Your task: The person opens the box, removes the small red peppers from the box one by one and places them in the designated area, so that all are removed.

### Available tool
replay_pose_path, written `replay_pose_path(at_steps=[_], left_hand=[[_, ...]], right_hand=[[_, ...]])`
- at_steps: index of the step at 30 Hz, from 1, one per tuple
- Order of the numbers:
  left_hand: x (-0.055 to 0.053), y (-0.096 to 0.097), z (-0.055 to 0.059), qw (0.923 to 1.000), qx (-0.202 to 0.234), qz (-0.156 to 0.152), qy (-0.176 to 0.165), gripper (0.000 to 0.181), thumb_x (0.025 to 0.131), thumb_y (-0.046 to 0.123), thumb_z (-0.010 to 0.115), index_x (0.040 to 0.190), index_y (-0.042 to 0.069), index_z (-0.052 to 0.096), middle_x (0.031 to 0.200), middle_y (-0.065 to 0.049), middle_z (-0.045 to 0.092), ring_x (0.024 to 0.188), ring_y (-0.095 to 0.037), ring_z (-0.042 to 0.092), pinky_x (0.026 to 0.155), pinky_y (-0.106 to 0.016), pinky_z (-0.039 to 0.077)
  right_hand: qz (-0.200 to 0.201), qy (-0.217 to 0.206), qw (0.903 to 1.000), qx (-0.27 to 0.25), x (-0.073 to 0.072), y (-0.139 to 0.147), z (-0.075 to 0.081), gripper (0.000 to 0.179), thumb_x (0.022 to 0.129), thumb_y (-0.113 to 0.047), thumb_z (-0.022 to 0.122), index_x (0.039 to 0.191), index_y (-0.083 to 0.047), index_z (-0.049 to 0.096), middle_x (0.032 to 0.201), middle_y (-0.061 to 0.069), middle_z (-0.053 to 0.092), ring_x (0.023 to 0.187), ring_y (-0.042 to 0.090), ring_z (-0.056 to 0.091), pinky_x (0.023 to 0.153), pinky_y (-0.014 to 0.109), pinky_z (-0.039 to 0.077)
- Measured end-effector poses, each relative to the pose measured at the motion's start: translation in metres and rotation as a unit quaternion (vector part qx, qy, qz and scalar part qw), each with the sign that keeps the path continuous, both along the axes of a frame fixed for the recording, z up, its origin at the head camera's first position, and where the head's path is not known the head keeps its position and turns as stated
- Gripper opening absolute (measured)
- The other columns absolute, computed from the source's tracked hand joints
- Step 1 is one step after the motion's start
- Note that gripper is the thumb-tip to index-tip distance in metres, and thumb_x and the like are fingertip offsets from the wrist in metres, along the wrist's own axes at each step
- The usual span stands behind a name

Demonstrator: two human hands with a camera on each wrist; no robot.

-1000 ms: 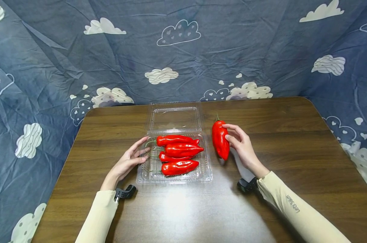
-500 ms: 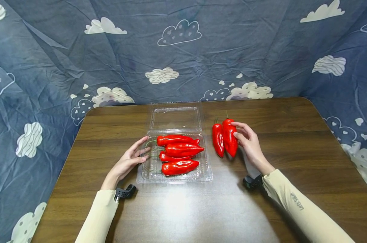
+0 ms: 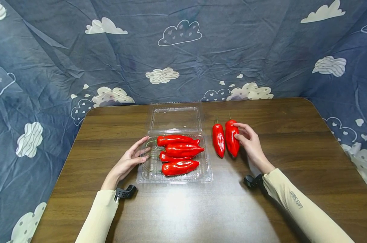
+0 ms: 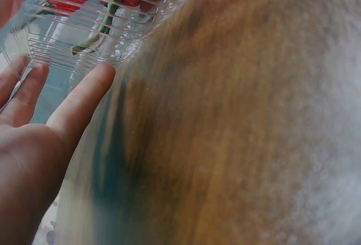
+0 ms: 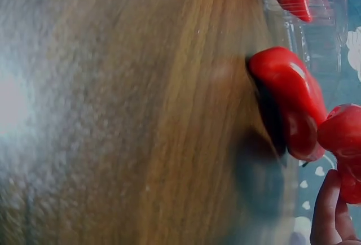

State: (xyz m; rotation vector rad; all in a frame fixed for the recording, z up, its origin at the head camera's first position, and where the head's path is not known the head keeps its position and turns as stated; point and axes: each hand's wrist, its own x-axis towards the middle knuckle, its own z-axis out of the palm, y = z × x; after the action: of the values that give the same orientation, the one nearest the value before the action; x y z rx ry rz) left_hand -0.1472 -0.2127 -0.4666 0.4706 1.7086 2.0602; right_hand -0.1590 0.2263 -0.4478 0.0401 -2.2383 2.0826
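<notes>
My left hand (image 3: 127, 164) rests its fingertips on the left side of a clear plastic clamshell box (image 3: 206, 173); in the left wrist view the thumb and fingers (image 4: 79, 106) look fairly straight against its ribbed wall. Several red peppers (image 3: 183, 150) with green stems lie crosswise in the box. To its right, my right hand (image 3: 251, 145) pinches a red pepper (image 3: 231, 140) between thumb and fingers, stem pointing away from me. Another red pepper (image 3: 218, 140) lies alongside it on the table, between the box and the held pepper, with nothing holding it.
The box's clear lid (image 3: 175, 119) is folded back flat toward the far table edge. All of this stands on a dark brown wooden table (image 3: 295, 141). Behind and beside it hangs a blue cloth (image 3: 232, 44) with cloud prints.
My right hand has moved to the right with its pepper, away from the box. The other pepper, mostly hidden at first, now shows fully beside it. My left hand has stayed put.
</notes>
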Motion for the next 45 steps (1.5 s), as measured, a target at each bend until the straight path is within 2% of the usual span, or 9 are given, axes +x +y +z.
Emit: replay_pose_path(at_steps=[9,19,28,31,40,45], left_hand=[[0.0,0.0,-0.001,1.0,0.002,-0.001,0.0,0.073,0.088,-0.017,0.044,0.152,0.005,0.017,0.158,-0.012,0.008,0.137,-0.046,0.018,0.104,-0.036,0.038],[0.0,-0.001,-0.001,1.0,0.001,-0.001,0.001,0.073,0.088,-0.017,0.044,0.152,0.005,0.017,0.158,-0.012,0.008,0.137,-0.045,0.019,0.104,-0.036,0.038],[0.0,0.0,0.0,1.0,0.0,0.0,-0.001,0.073,0.088,-0.016,0.045,0.152,0.004,0.016,0.158,-0.013,0.008,0.137,-0.045,0.019,0.104,-0.035,0.038],[0.0,0.0,0.0,1.0,0.001,0.0,0.0,0.073,0.088,-0.016,0.046,0.152,0.004,0.016,0.158,-0.013,0.008,0.137,-0.046,0.018,0.104,-0.036,0.038],[0.0,0.0,0.001,1.0,0.002,-0.001,0.001,0.073,0.088,-0.016,0.046,0.152,0.004,0.016,0.158,-0.013,0.008,0.137,-0.046,0.018,0.104,-0.036,0.038],[0.0,0.0,0.001,1.0,0.004,-0.002,0.0,0.073,0.088,-0.016,0.046,0.152,0.004,0.016,0.158,-0.013,0.007,0.137,-0.046,0.018,0.104,-0.036,0.038]], right_hand=[[-0.009,-0.035,0.9991,0.021,-0.004,0.001,-0.005,0.039,0.092,0.005,0.048,0.131,0.006,0.047,0.112,0.01,0.056,0.092,0.007,0.055,0.07,0.017,0.049],[-0.003,-0.057,0.9976,0.038,-0.008,0.0,-0.012,0.042,0.092,0.006,0.048,0.134,0.005,0.046,0.121,0.029,0.051,0.091,0.005,0.052,0.071,0.016,0.047],[-0.003,-0.071,0.993,0.095,-0.013,-0.001,-0.013,0.042,0.091,0.003,0.051,0.133,0.003,0.049,0.123,0.029,0.052,0.084,0.005,0.054,0.067,0.016,0.047],[-0.002,-0.066,0.9922,0.106,-0.014,-0.002,-0.013,0.042,0.09,0.004,0.051,0.132,0.003,0.051,0.121,0.029,0.054,0.083,0.005,0.055,0.068,0.016,0.046],[0.002,-0.078,0.9875,0.137,-0.014,-0.002,-0.01,0.041,0.091,0.001,0.052,0.132,0.002,0.051,0.123,0.027,0.053,0.081,0.007,0.054,0.06,0.021,0.045],[-0.001,-0.07,0.9875,0.141,-0.014,-0.002,-0.009,0.041,0.091,0.001,0.052,0.132,0.002,0.052,0.129,0.025,0.051,0.086,0.011,0.055,0.065,0.019,0.045]])
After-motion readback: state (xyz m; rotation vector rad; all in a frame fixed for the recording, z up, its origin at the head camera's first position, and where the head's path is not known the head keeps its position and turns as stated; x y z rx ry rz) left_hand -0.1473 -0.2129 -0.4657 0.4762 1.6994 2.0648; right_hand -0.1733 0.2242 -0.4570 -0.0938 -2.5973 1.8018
